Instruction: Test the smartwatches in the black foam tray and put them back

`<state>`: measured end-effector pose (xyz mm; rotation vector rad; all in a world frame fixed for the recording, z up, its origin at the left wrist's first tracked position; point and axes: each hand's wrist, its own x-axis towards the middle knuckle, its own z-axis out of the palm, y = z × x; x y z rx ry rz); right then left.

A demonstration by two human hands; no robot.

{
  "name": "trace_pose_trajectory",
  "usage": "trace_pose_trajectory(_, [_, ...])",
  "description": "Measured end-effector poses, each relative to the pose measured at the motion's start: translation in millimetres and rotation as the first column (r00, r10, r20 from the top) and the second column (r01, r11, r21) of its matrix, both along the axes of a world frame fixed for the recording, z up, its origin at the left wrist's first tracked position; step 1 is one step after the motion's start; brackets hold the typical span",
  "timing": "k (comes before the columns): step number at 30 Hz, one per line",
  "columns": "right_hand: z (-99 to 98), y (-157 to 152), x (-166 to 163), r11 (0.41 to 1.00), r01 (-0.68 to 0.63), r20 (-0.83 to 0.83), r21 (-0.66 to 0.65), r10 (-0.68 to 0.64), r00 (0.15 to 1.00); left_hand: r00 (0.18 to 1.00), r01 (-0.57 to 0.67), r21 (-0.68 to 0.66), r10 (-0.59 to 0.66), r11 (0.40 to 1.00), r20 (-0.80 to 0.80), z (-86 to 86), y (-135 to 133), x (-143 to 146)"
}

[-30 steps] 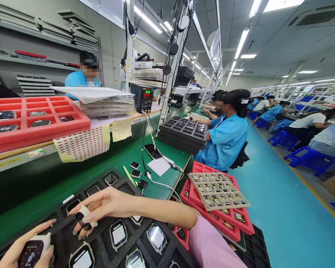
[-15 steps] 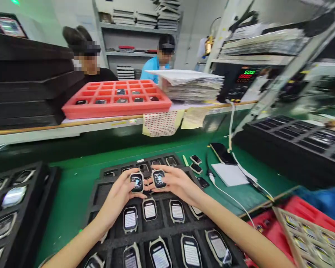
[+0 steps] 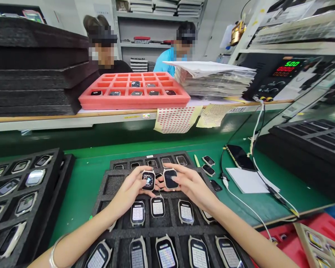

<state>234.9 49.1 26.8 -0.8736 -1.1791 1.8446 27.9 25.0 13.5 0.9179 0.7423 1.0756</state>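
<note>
My left hand [image 3: 135, 182] grips a strapless smartwatch [image 3: 148, 181] with a lit watch face, its thumb at the left side of the screen. Beside it, a second strapless smartwatch [image 3: 170, 179] is held in my right hand [image 3: 194, 186]; its screen looks dark and the thumb lies on its right edge. Both watches are raised above a black foam tray [image 3: 170, 230]. In the tray's compartments sit several more watches, such as a lit one [image 3: 158, 206] with a white list on its screen. A rear foam tray [image 3: 190, 162] holds several dark-screened watches.
Another black foam tray [image 3: 54, 178] with watches stands at left. Two watch bodies [image 3: 208, 170], a phone [image 3: 241, 157], white paper [image 3: 251, 179] and cables lie at right. A pink foam tray [image 3: 134, 102] and power supply [image 3: 279, 76] occupy the shelf. Two people sit beyond.
The right-hand watch's screen has gone from a lit face to dark. The left-hand watch stays lit. The camera view has shifted, so the scene sits further right.
</note>
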Motion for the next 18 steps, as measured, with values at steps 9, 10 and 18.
trace_pose_trajectory(9, [-1.0, -0.5, 1.2, 0.995, -0.003, 0.114, 0.097, -0.008, 0.993, 0.998, 0.011, 0.066, -0.007, 0.998, -0.055, -3.7, 1.0, 1.7])
trace_pose_trajectory(10, [-0.4, -0.7, 1.1, 0.995, -0.001, 0.119, 0.100, -0.011, 0.993, 0.998, 0.011, 0.078, -0.006, 0.997, -0.063, -3.8, 1.3, 2.0])
trace_pose_trajectory(18, [2.6, -1.7, 0.2, 0.994, 0.022, 0.141, 0.109, -0.037, 0.989, 0.995, 0.003, 0.089, 0.006, 0.996, -0.101, -3.2, 4.0, 1.9])
